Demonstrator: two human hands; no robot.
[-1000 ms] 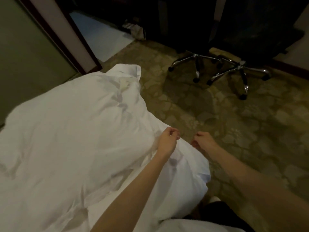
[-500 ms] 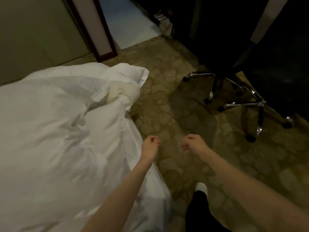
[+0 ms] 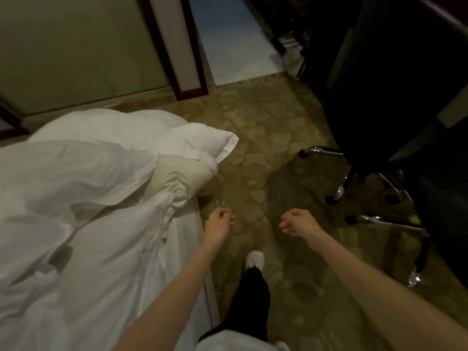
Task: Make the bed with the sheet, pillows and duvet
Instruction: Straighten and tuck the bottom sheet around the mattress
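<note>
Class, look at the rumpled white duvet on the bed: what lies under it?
A cream bulge pokes out under the duvet, beside a white pillow. The rest beneath is covered and cannot be seen.

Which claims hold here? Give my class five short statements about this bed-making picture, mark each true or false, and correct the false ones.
1. The left hand grips the crumpled white duvet. False: it holds nothing and hangs over the patterned brownish carpet.
2. The right hand holds nothing. True.
3. A white flanged pillow lies beyond the duvet, one corner overhanging the carpet. True.
4. The black office chairs with chrome star bases stand on the person's left. False: they stand on the right; the duvet is on the left.
5. A foot in a white shoe is on the carpet. True.
</note>
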